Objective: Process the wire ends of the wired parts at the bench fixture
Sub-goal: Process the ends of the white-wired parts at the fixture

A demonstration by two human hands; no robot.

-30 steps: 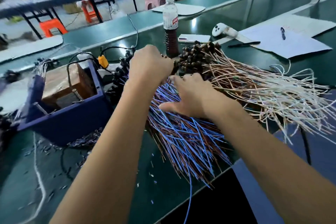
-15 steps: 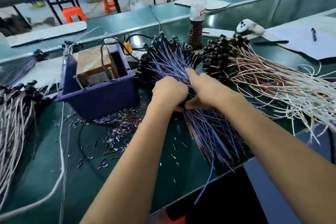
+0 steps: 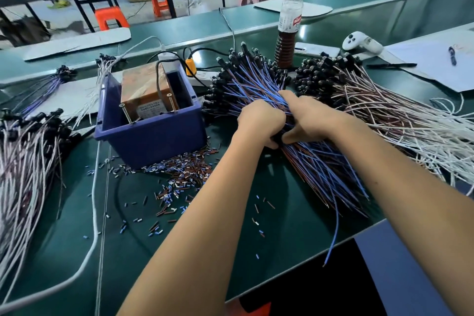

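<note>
A thick bundle of blue-and-brown wired parts [image 3: 256, 84] lies fanned on the green bench, black heads pointing away, loose ends [image 3: 331, 179] toward me. My left hand [image 3: 259, 122] and my right hand [image 3: 307, 115] clamp together around its middle, fingers closed on the wires. Left of them stands the fixture, a blue box [image 3: 151, 133] holding a brown block with two upright screws. Cut bits of insulation [image 3: 179, 177] litter the bench in front of the box.
A pile of pink-and-white wired parts [image 3: 384, 110] lies to the right, another pile [image 3: 28, 151] at far left. Behind stand a bottle [image 3: 288, 31], a white controller [image 3: 361, 42], a phone, papers with pens. A white cord [image 3: 95, 213] runs along the left.
My hands drew back from spreading over the pile and closed together around the middle of the blue-and-brown bundle. The view shifted left, showing the fixture and left pile.
</note>
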